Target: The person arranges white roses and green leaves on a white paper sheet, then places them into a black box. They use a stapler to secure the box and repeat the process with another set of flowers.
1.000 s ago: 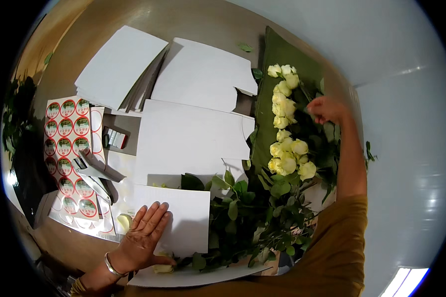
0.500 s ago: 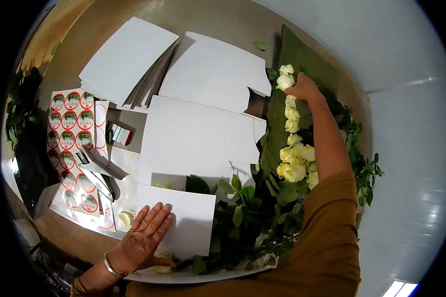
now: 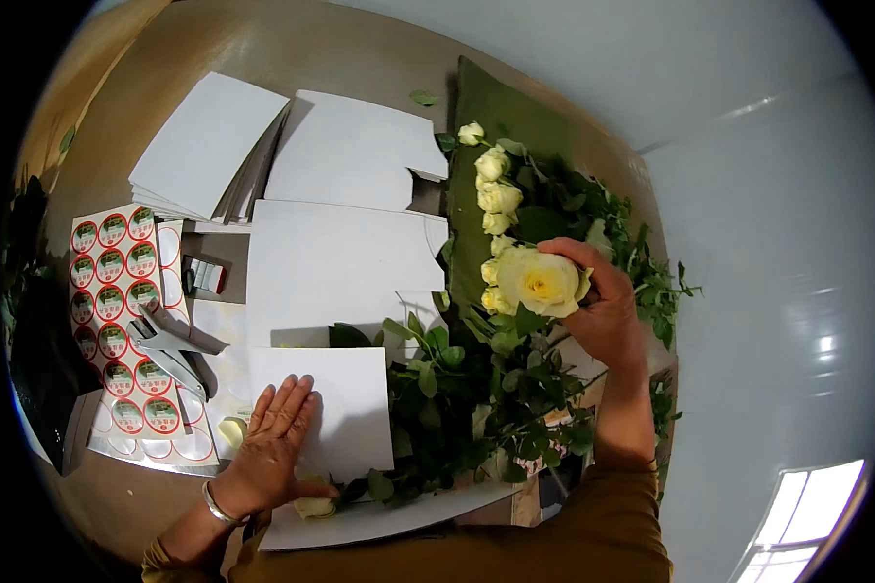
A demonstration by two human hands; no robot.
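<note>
My left hand (image 3: pixel 274 445) lies flat on a white card (image 3: pixel 355 408), fingers stretched out, its thumb by a pale rose (image 3: pixel 313 505) at the card's lower edge. Leafy stems (image 3: pixel 423 457) lie beside and partly under that card. My right hand (image 3: pixel 608 311) is closed on a large pale-yellow rose (image 3: pixel 542 282), its bloom turned up toward me. A row of smaller yellow roses (image 3: pixel 499 198), with dark leaves behind them, lies on a green mat (image 3: pixel 486 97), just beyond the held rose.
White sheets (image 3: pixel 209 141) are stacked at the back left, beside more white cardboard (image 3: pixel 345 146). Round-sticker sheets (image 3: pixel 112 267), a silver hand tool (image 3: pixel 170 355) and a small box (image 3: pixel 204 277) lie left. Dark foliage (image 3: pixel 24 253) is at the far left, a pale wall (image 3: pixel 768 272) right.
My right hand has reached up among the roses, then come back down with a rose in it, its bloom now nearer me. My left hand has stayed flat on the card.
</note>
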